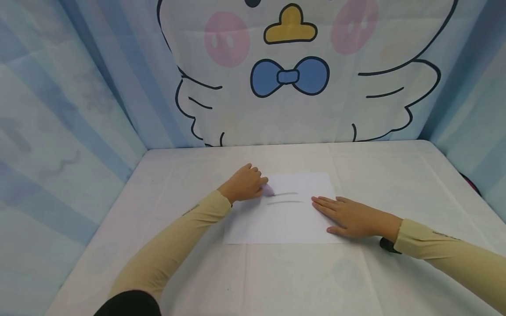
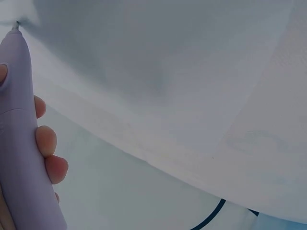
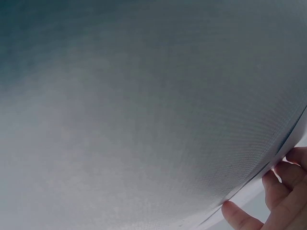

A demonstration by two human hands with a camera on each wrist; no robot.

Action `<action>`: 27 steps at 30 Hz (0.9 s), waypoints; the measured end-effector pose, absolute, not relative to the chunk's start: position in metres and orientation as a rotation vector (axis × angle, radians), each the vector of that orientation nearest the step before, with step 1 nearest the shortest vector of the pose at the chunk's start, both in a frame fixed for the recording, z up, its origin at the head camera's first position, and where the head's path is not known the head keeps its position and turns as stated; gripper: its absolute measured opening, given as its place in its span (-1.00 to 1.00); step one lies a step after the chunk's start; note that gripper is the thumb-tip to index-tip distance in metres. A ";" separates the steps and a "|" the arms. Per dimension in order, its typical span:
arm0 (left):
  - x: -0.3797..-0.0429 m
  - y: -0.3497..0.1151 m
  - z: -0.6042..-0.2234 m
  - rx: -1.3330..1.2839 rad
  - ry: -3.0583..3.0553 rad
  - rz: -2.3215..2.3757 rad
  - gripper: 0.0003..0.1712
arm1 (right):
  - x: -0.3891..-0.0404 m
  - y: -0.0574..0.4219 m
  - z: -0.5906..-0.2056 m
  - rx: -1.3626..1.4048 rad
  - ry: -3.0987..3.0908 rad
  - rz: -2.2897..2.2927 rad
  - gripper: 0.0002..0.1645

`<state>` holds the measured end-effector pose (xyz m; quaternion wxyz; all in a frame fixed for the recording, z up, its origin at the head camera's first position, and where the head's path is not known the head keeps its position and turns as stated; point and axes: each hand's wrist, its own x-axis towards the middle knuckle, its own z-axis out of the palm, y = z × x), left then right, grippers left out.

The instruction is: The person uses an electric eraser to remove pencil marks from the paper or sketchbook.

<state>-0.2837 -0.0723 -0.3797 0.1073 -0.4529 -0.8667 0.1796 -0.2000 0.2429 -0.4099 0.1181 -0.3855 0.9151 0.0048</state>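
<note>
My left hand (image 1: 244,183) grips a lilac pen-shaped electric tool (image 2: 17,124), with fingers curled round its thick body and one fingertip on its oval button. The tool's narrow metal tip (image 2: 16,26) points down right at a dark mark on a white sheet of paper (image 1: 269,228). Two short grey lines (image 1: 285,202) run across the sheet, the upper one starting at the tip. Over the sheet's right side, my right hand (image 1: 352,217) lies flat with fingers spread and nothing held. In the right wrist view its fingertips (image 3: 232,211) press along the pale surface.
A pale cloth covers the table (image 1: 292,281) under the paper. Behind it hangs a white and blue curtain with a cartoon figure and a blue bow tie (image 1: 288,77). Blue striped curtains (image 1: 51,145) close off both sides. A dark band (image 1: 389,245) shows at the right wrist.
</note>
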 end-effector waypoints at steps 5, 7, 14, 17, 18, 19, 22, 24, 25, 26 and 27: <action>-0.284 -0.071 -0.380 -1.336 -2.552 0.534 -0.77 | -0.200 0.244 -0.411 -1.140 2.682 0.024 -0.14; -0.284 -0.071 -0.379 -1.330 -2.550 0.529 -0.78 | -0.200 0.244 -0.411 -1.141 2.683 0.026 -0.14; -0.284 -0.072 -0.378 -1.331 -2.537 0.523 -0.79 | -0.200 0.244 -0.411 -1.143 2.687 0.024 -0.14; -0.284 -0.073 -0.378 -1.331 -2.539 0.513 -0.79 | -0.200 0.244 -0.410 -1.142 2.688 0.028 -0.14; -0.284 -0.072 -0.379 -1.330 -2.544 0.517 -0.79 | -0.199 0.243 -0.410 -1.141 2.688 0.026 -0.14; -0.284 -0.072 -0.379 -1.331 -2.545 0.522 -0.79 | -0.199 0.243 -0.409 -1.143 2.688 0.025 -0.14; -0.284 -0.071 -0.380 -1.336 -2.555 0.539 -0.77 | -0.199 0.243 -0.409 -1.154 2.692 0.019 -0.14; -0.284 -0.072 -0.381 -1.329 -2.564 0.547 -0.76 | -0.199 0.243 -0.410 -1.162 2.696 0.018 -0.14; -0.284 -0.072 -0.380 -1.326 -2.567 0.546 -0.76 | -0.198 0.243 -0.410 -1.176 2.701 0.015 -0.14; -0.284 -0.072 -0.380 -1.322 -2.575 0.537 -0.75 | -0.198 0.244 -0.409 -1.178 2.703 0.013 -0.14; -0.284 -0.072 -0.380 -1.318 -2.585 0.528 -0.75 | -0.198 0.244 -0.409 -1.184 2.705 0.013 -0.14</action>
